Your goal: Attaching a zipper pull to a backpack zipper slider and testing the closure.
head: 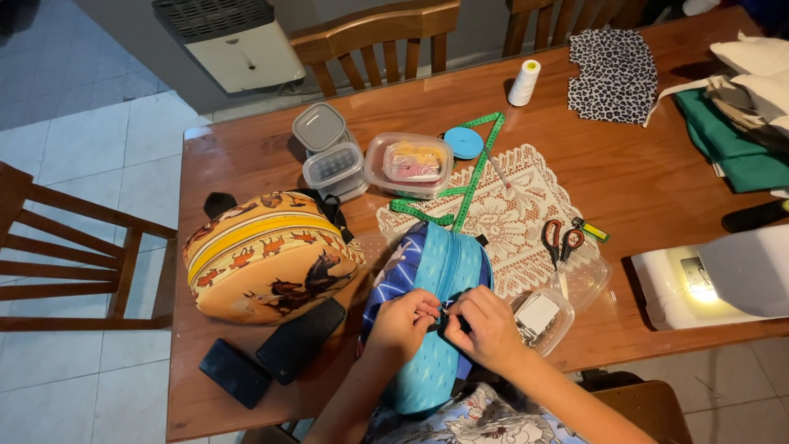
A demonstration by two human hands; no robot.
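Wooden tabletop, seen from above. Fingers of left hand and right hand pinch together on the zipper seam of a blue backpack at the near edge. Yellow horse-print backpack lies just left; scissors rest on a lace doily beyond.

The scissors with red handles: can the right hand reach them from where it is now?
Probably yes. The scissors lie uncovered on the lace mat, beyond the right hand, with nothing between, though that hand is pinching the blue backpack.
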